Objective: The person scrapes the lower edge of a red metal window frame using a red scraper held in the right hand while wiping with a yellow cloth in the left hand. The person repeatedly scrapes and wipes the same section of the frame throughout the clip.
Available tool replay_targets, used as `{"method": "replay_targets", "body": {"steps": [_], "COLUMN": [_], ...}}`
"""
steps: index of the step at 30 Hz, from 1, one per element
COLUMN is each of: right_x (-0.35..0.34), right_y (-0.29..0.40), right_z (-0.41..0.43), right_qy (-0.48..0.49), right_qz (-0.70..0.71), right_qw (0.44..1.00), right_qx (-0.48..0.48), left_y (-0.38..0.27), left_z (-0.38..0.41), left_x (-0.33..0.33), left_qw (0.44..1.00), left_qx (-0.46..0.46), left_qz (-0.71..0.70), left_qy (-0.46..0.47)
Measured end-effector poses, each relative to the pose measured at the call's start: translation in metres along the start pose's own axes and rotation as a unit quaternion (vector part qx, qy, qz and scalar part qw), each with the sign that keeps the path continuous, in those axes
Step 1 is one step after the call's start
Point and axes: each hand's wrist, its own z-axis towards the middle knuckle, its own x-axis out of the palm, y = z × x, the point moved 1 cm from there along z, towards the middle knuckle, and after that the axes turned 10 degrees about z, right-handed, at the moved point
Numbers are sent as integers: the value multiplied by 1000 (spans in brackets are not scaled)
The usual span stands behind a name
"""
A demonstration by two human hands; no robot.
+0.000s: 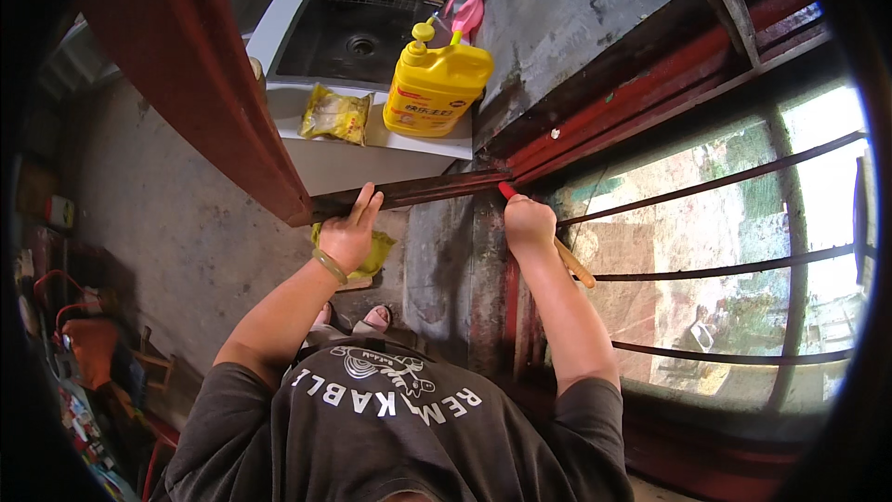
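Observation:
My left hand point(345, 237), with a bangle at the wrist, lies against the dark wooden bottom rail point(425, 189) of an open window sash. Two of its fingers stretch across the rail; the thumb is hidden. A yellow-green cloth point(376, 253) shows below this hand, and I cannot tell whether the hand touches it. My right hand point(529, 222) is closed around a thin tool point(575, 265) with a light wooden handle. The tool's red end point(506, 189) points at the corner where the rail meets the red window frame point(550, 136); its tip is hard to make out.
Beyond the rail, a counter point(279, 108) holds a dark sink point(313, 49), a yellow pump jug point(435, 94) and a yellow plastic packet point(336, 115). A reddish-brown sash post point(202, 77) rises at left. Metal bars point(718, 272) cross the window at right.

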Motion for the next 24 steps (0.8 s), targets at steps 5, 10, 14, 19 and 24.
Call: {"method": "replay_targets", "body": {"steps": [5, 10, 14, 19, 24], "right_x": [-19, -24, -36, -38, -54], "right_y": [34, 73, 86, 98, 89], "right_z": [-7, -15, -16, -17, -10], "right_qy": [32, 27, 21, 29, 110], "right_qz": [-15, -61, -55, -21, 80], "right_qw": [999, 996, 996, 998, 991], "right_qx": [-28, -63, -73, -48, -11], "left_y": [1, 2, 4, 7, 11], "left_z": [0, -1, 2, 2, -1], "left_x": [7, 5, 6, 7, -8], "left_qw": [1000, 1000, 1000, 999, 996], "left_qx": [-8, 2, 10, 13, 8], "left_qz": [-9, -11, -10, -45, -72], "left_qy": [-7, 13, 22, 4, 46]}}
